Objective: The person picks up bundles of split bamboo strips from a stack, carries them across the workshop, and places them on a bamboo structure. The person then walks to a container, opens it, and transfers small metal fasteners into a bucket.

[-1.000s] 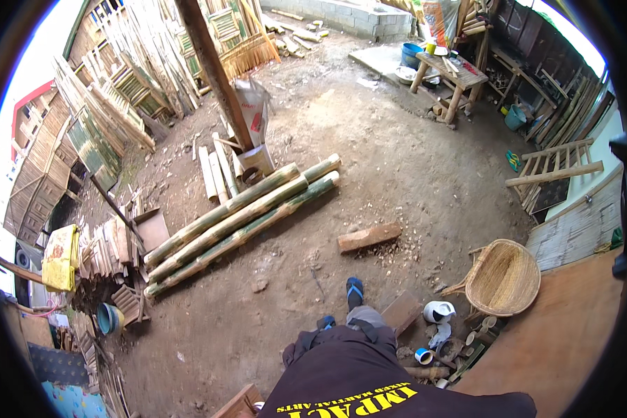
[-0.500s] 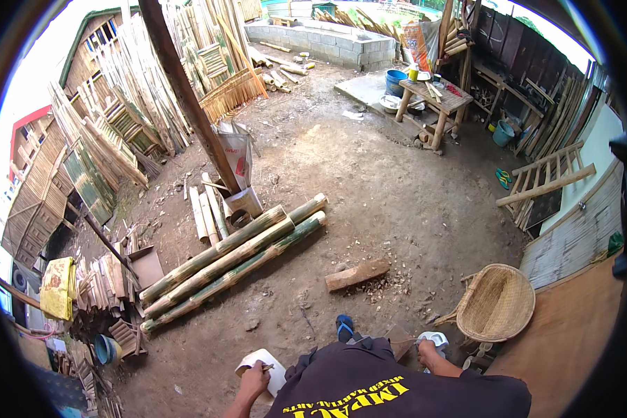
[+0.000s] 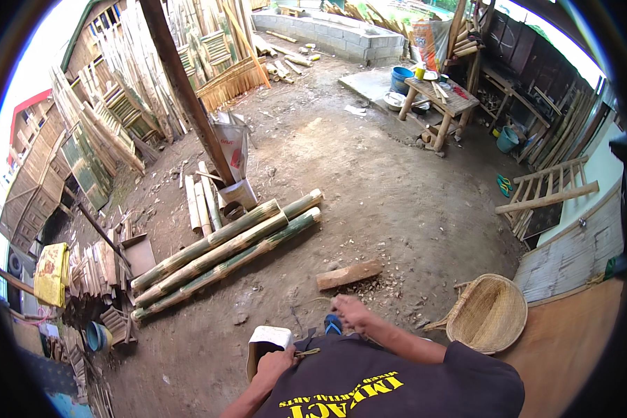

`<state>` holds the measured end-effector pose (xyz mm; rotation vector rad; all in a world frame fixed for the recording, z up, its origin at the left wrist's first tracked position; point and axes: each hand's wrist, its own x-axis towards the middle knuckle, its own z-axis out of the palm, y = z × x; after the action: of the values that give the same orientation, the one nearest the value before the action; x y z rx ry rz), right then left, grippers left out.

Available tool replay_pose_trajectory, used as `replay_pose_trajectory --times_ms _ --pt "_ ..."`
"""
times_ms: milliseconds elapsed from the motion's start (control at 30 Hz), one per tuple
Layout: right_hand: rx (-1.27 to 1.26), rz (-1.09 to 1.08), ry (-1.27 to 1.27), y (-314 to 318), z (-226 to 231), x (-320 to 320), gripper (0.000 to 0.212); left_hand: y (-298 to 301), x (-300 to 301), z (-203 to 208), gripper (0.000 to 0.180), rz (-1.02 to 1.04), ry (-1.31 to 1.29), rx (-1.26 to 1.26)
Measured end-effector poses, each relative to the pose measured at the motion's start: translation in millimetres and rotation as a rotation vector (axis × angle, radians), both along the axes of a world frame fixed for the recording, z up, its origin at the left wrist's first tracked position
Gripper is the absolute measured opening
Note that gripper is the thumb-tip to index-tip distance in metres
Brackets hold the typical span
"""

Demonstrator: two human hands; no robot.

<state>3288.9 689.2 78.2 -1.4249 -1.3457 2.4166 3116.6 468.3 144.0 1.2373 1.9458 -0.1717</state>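
Observation:
My left hand [image 3: 277, 362] is closed beside a white plastic container [image 3: 272, 338] with an open, hollow side. From its fingers a short loop of thin yellowish-green cord [image 3: 306, 353] sticks out over the dark shirt. My right hand [image 3: 352, 311] is raised in front of me above the blue slipper [image 3: 333, 324], fingers curled together. A faint thin strand shows by its fingertips; whether it joins the cord I cannot tell. Just past that hand a short wooden block [image 3: 350, 274] lies on the dirt among chips.
Three thick bamboo poles [image 3: 219, 254] lie to the left, near a leaning post [image 3: 188, 90]. A woven basket [image 3: 491, 315] rests at the right by a wooden board [image 3: 571, 348]. Farther off stand a wooden table [image 3: 442, 101] and a bamboo ladder-like frame [image 3: 547, 195].
My right hand has moved left and forward, away from a white object on the right. My left hand has shifted right and forward; the white container now sits more upright beside it.

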Motion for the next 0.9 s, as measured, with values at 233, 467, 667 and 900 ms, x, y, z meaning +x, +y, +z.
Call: replay_pose_trajectory --times_ms 233,467,667,900 --pt "-0.119 -0.156 0.051 28 10 -56 0.024 3 -16 -7 0.037 0.197 0.034 0.125" --pt "0.251 0.361 -0.033 -30 -61 -98 0.03 29 -24 -31 0.043 0.235 0.079 0.165" --pt "0.107 0.555 0.205 -23 -44 -107 0.029 32 -35 -30 0.043 0.258 -0.013 0.113" --pt "0.08 0.624 0.203 -15 -23 -102 0.029 27 -33 -41 0.046 0.315 -0.031 0.143"
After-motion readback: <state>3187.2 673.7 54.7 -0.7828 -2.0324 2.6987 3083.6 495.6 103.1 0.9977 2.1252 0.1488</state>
